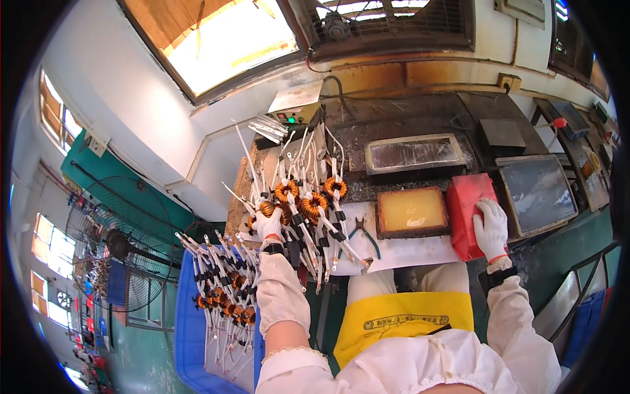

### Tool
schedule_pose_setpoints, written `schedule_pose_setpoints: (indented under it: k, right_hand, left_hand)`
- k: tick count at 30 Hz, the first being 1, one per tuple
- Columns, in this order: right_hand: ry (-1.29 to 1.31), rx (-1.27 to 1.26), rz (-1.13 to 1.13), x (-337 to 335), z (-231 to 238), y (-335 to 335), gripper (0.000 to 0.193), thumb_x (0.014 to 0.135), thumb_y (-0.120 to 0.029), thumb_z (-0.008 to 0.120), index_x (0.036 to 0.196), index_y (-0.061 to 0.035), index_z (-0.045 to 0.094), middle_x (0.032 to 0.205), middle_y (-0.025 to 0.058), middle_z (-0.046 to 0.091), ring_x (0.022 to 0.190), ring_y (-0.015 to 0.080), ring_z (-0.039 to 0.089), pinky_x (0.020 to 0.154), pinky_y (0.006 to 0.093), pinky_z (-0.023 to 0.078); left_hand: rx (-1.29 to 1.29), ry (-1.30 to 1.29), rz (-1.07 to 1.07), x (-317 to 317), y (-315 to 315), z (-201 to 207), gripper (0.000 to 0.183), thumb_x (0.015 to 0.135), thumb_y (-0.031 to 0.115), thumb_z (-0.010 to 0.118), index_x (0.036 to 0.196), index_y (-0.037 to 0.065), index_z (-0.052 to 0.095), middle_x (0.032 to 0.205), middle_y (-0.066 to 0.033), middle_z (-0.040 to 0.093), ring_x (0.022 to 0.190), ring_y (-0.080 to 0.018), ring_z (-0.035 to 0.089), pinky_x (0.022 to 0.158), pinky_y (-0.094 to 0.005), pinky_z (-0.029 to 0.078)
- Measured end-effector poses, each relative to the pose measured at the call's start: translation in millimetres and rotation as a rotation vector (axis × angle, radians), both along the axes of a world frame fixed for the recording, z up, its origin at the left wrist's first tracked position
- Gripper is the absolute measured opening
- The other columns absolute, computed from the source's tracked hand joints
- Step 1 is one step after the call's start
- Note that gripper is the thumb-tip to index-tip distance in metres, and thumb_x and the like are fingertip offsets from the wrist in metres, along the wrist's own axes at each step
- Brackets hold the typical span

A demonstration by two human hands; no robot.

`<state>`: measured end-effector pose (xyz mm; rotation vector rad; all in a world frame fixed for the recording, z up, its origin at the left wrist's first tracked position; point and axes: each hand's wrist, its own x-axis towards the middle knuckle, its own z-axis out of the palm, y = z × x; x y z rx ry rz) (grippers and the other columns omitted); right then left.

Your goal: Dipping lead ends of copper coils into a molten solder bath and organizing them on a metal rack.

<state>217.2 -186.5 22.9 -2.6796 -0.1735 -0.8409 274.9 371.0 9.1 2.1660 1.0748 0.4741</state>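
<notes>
Resting on the red box [462, 209] just right of the amber tray [417, 232], my right hand [489, 230] wears a white glove; its fingers are loosely extended over the box's right side, with no clench in them. My left hand [267, 226], gloved too, is well to the left of the amber tray, at the near left edge of the pile of ring coils [313, 205]. Its fingers touch one copper-coloured coil [267, 209]; I cannot tell whether they are clenched around it or only lie against it.

The pile sits to the left of the amber tray, orange rings with white leads [352, 252] fanning out, some toward me. Between the pile and the amber tray, blue-handled pliers [373, 247] lie on a white sheet [430, 251], which spreads along the tray's near side. Beyond the amber tray stands a long trough [417, 169] with a silvery surface inside; off to the tray's right, past the red box, is a wide grey pan [550, 225]. Far to the tray's left and beyond it, I see a control box [295, 105] with a green light. Nearer me, lower left of the tray, a blue crate [186, 335] holds more coils with white leads. My yellow apron [407, 341] shows on the near side of the tray.
</notes>
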Motion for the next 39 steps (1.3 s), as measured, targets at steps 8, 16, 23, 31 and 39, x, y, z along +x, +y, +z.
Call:
schedule_pose_setpoints:
  k: [8, 16, 23, 31, 39]
  right_hand:
    - [-0.005, -0.019, 0.027, 3, 4, 4, 0.027, 0.082, -0.015, 0.059, 0.108, -0.0079, 0.060, 0.119, 0.0124, 0.059, 0.115, 0.0330, 0.051, 0.100, 0.0421, 0.039]
    - [-0.071, -0.025, 0.053, 3, 4, -2, 0.026, 0.080, -0.017, 0.061, 0.104, -0.0066, 0.061, 0.114, 0.0116, 0.061, 0.111, 0.0306, 0.054, 0.096, 0.0421, 0.041]
    - [-0.063, 0.104, 0.094, -6, 10, -12, 0.020, 0.081, -0.020, 0.062, 0.096, -0.0072, 0.062, 0.108, 0.0125, 0.061, 0.105, 0.0323, 0.056, 0.093, 0.0413, 0.043]
    - [0.345, 0.737, 0.039, -80, 38, -26, 0.026, 0.090, -0.021, 0.060, 0.110, -0.0046, 0.062, 0.104, 0.0100, 0.065, 0.106, 0.0202, 0.061, 0.092, 0.0307, 0.046]
    - [0.432, 1.736, 0.328, -97, 0, 5, 0.077, 0.090, -0.032, 0.064, 0.144, 0.0072, 0.024, 0.134, 0.0190, 0.049, 0.128, 0.0228, 0.044, 0.108, 0.0331, 0.033]
  left_hand:
    - [-0.279, -0.483, -0.132, -17, 22, 38, 0.053, 0.080, 0.039, 0.068, 0.111, -0.002, 0.059, 0.100, -0.0144, 0.064, 0.089, -0.0253, 0.061, 0.083, -0.0336, 0.047]
    - [-0.854, -0.581, -0.503, -68, -69, 139, 0.037, 0.088, 0.019, 0.066, 0.118, 0.005, 0.051, 0.094, -0.0052, 0.060, 0.081, -0.0146, 0.062, 0.069, -0.0340, 0.058]
    - [-0.637, -0.350, -1.019, -86, -188, 160, 0.033, 0.085, 0.010, 0.065, 0.115, 0.002, 0.055, 0.098, -0.0033, 0.063, 0.083, -0.0098, 0.060, 0.075, -0.0244, 0.049]
    - [-0.353, -0.083, -1.398, -48, -336, 98, 0.050, 0.077, 0.034, 0.073, 0.112, 0.003, 0.058, 0.098, -0.0106, 0.066, 0.089, -0.0158, 0.062, 0.081, -0.0306, 0.049]
    - [-0.288, 0.059, -1.600, -32, -432, 96, 0.054, 0.075, 0.040, 0.072, 0.113, 0.004, 0.058, 0.100, -0.0156, 0.066, 0.094, -0.0253, 0.065, 0.084, -0.0352, 0.050]
